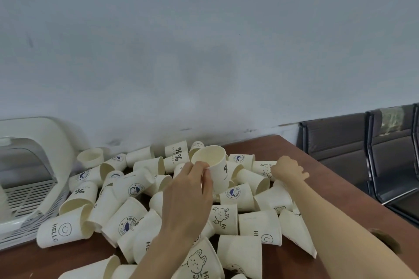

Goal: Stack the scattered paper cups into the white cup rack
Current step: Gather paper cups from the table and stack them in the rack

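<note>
I see my left grip [192,179] pinching one cream paper cup [215,165]; right grip [286,169] unclear. White slatted rack [29,195], nine o'clock, shows no cups; the scattered pile [127,201] remains.

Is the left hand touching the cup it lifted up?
Touching. The head view shows the left hand with its fingertips pinched on the rim and side of the raised cup.

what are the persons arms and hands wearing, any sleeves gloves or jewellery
Both arms are bare as far as the view shows: no sleeve reaches either forearm or wrist. The left hand and the right hand wear no gloves, and no ring, watch or bracelet shows on either. No marks or bandages are visible. The upper arms are out of view, so any short sleeve there cannot be told.
</note>
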Tool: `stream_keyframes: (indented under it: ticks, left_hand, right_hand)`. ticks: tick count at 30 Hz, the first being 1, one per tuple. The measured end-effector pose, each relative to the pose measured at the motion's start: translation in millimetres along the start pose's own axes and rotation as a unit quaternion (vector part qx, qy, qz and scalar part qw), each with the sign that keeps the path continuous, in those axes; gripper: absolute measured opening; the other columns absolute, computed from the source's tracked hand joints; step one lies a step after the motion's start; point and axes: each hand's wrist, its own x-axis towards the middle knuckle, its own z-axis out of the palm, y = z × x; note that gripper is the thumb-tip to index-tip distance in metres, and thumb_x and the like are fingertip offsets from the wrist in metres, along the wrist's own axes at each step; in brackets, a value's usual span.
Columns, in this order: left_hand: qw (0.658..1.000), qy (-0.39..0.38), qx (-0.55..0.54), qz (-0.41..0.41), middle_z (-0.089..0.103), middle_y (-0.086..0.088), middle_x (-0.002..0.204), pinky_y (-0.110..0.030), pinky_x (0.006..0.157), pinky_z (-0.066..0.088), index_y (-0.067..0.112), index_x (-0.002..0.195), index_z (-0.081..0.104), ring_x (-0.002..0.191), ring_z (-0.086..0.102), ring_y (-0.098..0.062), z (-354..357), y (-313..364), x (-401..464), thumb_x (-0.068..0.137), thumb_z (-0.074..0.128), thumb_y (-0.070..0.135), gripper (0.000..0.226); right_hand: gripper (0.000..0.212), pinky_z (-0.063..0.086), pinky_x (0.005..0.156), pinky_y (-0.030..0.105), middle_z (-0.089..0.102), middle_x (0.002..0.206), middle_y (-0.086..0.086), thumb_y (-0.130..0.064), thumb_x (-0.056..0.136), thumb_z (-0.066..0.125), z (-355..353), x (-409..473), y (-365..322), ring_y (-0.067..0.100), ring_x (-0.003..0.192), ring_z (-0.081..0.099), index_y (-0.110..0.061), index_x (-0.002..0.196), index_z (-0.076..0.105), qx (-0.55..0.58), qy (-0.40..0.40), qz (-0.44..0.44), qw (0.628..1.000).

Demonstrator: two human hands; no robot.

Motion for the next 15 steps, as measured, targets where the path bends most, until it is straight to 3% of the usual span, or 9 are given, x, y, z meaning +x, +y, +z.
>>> stream_keyframes:
  ticks: [6, 10, 15]
  left_hand:
    - [1.000, 0.003, -0.009, -0.006, 0.060, 0.009, 0.085, -0.034, 0.062, 0.048, 0.019, 0.103, 0.066, 0.065, 0.055, -0.014, -1, -4, -2, 0.095, 0.051, 0.024, 0.017]
    - [1.000, 0.011, -0.014, -0.005, 0.061, 0.008, 0.086, -0.036, 0.063, 0.049, 0.020, 0.102, 0.065, 0.067, 0.056, -0.014, -8, 0, -6, 0.095, 0.051, 0.024, 0.016]
    - [1.000, 0.014, -0.013, -0.012, 0.060, 0.009, 0.085, -0.038, 0.066, 0.049, 0.021, 0.105, 0.064, 0.070, 0.056, -0.019, -27, 5, -14, 0.096, 0.048, 0.027, 0.020]
  right_hand:
    - [0.026, 0.030, 0.104, 0.045, 0.058, 0.122, 0.013, -0.017, 0.088, 0.055, -5, 5, 3, 0.033, 0.120, 0.048, -0.011, 0.113, 0.058, 0.044, 0.055, -0.002, 0.998]
    - [0.015, 0.042, 0.093, 0.045, 0.065, 0.100, 0.013, -0.012, 0.088, 0.046, -14, 2, 14, 0.035, 0.102, 0.055, -0.016, 0.085, 0.060, 0.059, 0.111, -0.089, 0.988]
    - [0.024, 0.048, 0.080, 0.045, 0.066, 0.088, 0.013, -0.014, 0.094, 0.042, -29, -20, 16, 0.036, 0.093, 0.055, -0.013, 0.101, 0.065, 0.047, 0.187, -0.192, 0.962]
